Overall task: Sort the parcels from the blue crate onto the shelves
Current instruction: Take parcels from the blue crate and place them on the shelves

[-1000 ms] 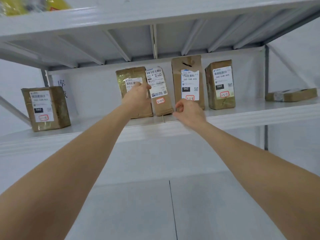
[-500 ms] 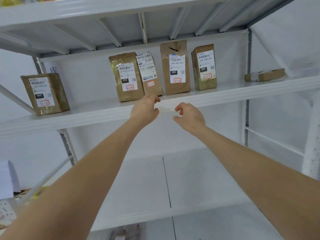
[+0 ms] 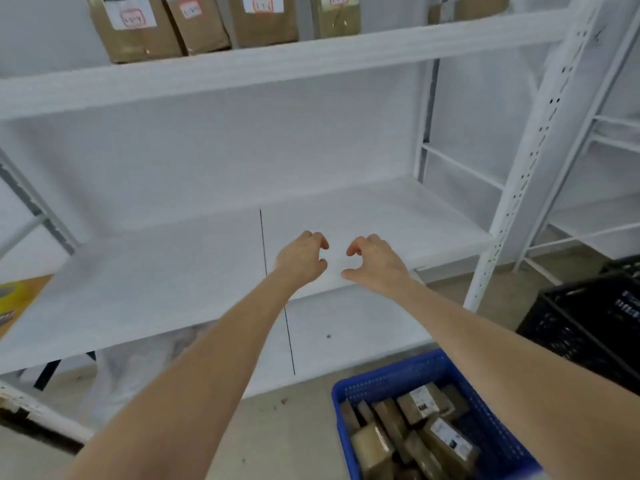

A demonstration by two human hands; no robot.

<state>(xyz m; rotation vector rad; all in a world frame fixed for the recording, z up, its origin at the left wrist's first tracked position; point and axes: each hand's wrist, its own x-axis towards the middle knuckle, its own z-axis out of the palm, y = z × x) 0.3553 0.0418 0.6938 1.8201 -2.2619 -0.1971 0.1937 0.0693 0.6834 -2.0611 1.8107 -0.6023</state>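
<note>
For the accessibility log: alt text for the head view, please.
The empty left hand and right hand hover loosely curled before a white metal shelf. Brown paper parcels stand above; more fill the blue plastic crate below.

Looking like a parcel stockroom or small warehouse to me. Labelled brown parcels [image 3: 138,45] are standing in a row on white slotted-steel shelving [image 3: 277,67], and more are lying in a blue plastic crate [image 3: 388,380] sitting on bare concrete floor [image 3: 294,441].

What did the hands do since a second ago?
The left hand let go of a parcel, and it and the right hand dropped from the top shelf to the lower shelf, both empty. The view tilted down, showing the crate. The parcels stay standing.
</note>
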